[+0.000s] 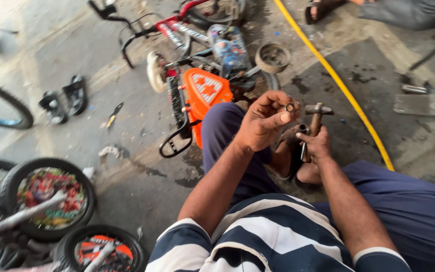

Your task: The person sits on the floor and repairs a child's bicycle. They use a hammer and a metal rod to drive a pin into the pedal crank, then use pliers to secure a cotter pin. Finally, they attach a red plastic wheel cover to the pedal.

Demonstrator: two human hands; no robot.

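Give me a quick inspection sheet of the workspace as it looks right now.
Surface: stained grey concrete floor, oily patches.
Job's things: small metal ring; rusty hammer with wooden handle.
Clutter: orange-panelled child's bicycle, black sandals, loose decorated wheels, round metal hub.
Grips: left hand pinches the ring; right hand grips the hammer and a thin metal piece.
Cables: yellow hose runs across floor.
Surroundings: another person's sandalled foot, top edge.

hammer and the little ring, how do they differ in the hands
The hammer is long, with a wooden handle gripped in the right hand's fist, head up. The ring is tiny and round, pinched at the left hand's fingertips. The hammer is brown and rusty, the ring dark. Both are held over the person's lap.
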